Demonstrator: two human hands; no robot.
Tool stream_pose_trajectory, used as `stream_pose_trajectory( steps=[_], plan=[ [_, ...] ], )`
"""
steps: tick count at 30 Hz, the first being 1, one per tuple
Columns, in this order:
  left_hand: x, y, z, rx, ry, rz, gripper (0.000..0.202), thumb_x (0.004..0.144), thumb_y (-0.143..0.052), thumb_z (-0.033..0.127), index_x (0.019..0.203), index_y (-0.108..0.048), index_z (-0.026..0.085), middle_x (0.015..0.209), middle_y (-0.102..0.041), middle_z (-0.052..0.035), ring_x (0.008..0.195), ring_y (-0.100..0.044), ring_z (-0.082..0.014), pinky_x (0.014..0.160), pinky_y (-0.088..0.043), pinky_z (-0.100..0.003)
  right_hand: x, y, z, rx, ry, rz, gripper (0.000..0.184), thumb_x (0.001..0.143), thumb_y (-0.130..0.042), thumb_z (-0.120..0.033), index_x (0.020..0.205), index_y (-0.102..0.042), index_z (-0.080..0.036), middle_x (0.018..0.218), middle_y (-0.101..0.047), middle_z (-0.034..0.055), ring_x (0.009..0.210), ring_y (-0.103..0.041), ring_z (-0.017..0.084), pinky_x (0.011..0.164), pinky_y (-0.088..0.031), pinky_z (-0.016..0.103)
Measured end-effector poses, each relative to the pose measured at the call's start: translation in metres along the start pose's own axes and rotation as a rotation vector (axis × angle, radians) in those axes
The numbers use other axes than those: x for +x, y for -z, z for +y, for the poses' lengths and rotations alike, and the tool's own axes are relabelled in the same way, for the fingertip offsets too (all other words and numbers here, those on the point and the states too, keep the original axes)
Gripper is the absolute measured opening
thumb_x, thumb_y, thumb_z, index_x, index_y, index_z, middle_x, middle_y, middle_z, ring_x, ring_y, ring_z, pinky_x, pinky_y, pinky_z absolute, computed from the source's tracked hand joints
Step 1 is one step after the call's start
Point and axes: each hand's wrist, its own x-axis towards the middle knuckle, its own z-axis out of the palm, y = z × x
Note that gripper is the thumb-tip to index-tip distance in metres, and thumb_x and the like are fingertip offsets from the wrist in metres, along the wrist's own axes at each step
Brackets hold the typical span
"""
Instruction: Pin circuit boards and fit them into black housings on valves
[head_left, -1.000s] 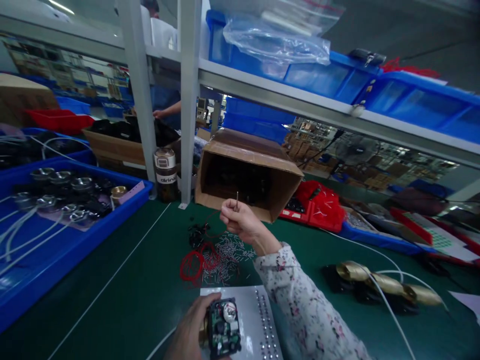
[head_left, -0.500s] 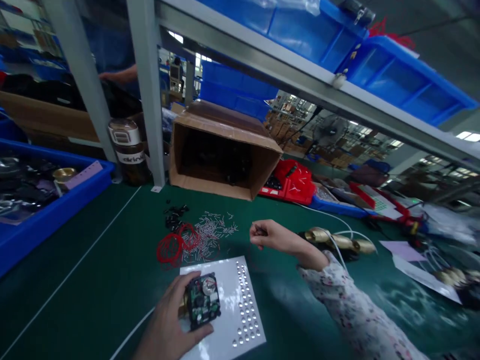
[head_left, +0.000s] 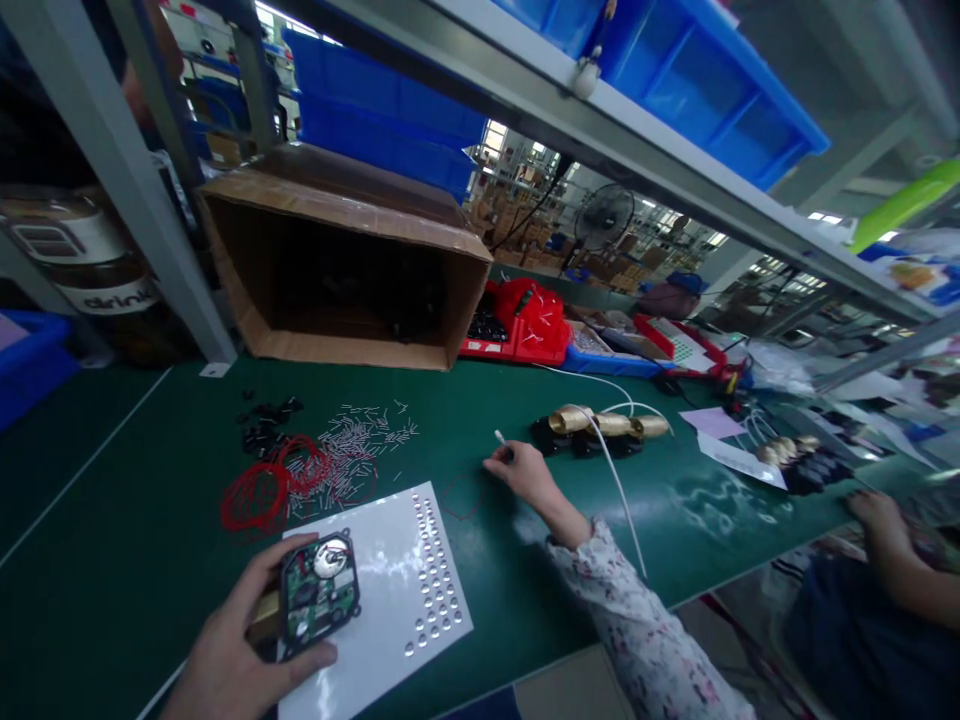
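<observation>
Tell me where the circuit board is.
The circuit board is at the head view's lower left, held in the left hand over the white sheet, nearer the camera than the red wire coils.

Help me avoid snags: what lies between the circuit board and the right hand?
In the head view, the dotted white sheet, then green bench with a thin red wire loop, between circuit board and right hand.

Circuit module (head_left: 311, 595) before wires (head_left: 253, 518), box (head_left: 352, 349) behind
</observation>
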Motion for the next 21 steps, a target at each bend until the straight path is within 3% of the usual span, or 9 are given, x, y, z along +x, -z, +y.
stream_pose_trajectory(
  steps=[3,8,11,15,18,21],
  plan=[
    [0.0,-0.002,0.016,-0.021,-0.019,-0.013,0.084,0.045,-0.085,0.044,0.119,-0.05,0.026,0.116,-0.062,-0.0079,0.102,-0.062,-0.0345,0.09,-0.053,-0.046,-0.017,-0.019,-0.003,-0.053,-0.019,-0.034,0.018,0.071,-0.075,-0.027,0.076,-0.061,-0.017,0.075,-0.065,0.005,0.067,-0.059,0.019,0.056,-0.036,0.025],
    [0.007,-0.017,0.043,-0.018,-0.095,-0.087,0.077,0.049,-0.082,0.034,0.119,-0.05,0.025,0.121,-0.058,-0.0091,0.104,-0.061,-0.0338,0.095,-0.049,-0.051,-0.024,-0.027,-0.017,-0.111,0.062,-0.03,0.008,0.079,-0.062,-0.014,0.075,-0.057,-0.019,0.084,-0.064,0.0074,0.076,-0.059,0.02,0.061,-0.034,0.027],
    [0.013,-0.025,0.045,-0.019,-0.114,-0.191,0.074,0.055,-0.078,0.031,0.122,-0.047,0.023,0.124,-0.055,-0.0114,0.109,-0.058,-0.0329,0.096,-0.048,-0.05,-0.024,-0.01,-0.028,-0.085,0.16,-0.016,0.006,0.085,-0.053,-0.016,0.08,-0.052,-0.02,0.084,-0.062,0.0054,0.076,-0.057,0.02,0.063,-0.035,0.027],
    [0.01,-0.028,0.044,-0.109,-0.11,-0.261,0.07,0.061,-0.073,0.024,0.125,-0.042,0.021,0.125,-0.054,-0.0111,0.112,-0.056,-0.0291,0.098,-0.045,-0.045,-0.033,0.031,-0.059,0.004,0.316,0.009,0.006,0.088,-0.046,-0.023,0.082,-0.047,-0.021,0.077,-0.058,0.0016,0.068,-0.054,0.017,0.063,-0.036,0.026],
    [0.004,-0.03,0.044,-0.124,-0.134,-0.227,0.07,0.066,-0.071,0.023,0.128,-0.039,0.024,0.13,-0.051,-0.0086,0.114,-0.054,-0.0264,0.1,-0.042,-0.044,-0.053,0.059,-0.094,0.167,0.462,0.006,0.01,0.087,-0.047,-0.025,0.078,-0.047,-0.022,0.069,-0.056,0.0,0.061,-0.051,0.015,0.059,-0.036,0.026],
    [0.003,-0.033,0.041,-0.14,-0.229,-0.119,0.072,0.068,-0.072,0.024,0.131,-0.037,0.026,0.134,-0.048,-0.0076,0.12,-0.049,-0.0259,0.104,-0.037,-0.045,-0.086,0.07,-0.129,0.292,0.549,-0.122,0.009,0.085,-0.05,-0.021,0.076,-0.049,-0.022,0.063,-0.053,-0.0018,0.055,-0.048,0.013,0.053,-0.034,0.024]
  ],
)
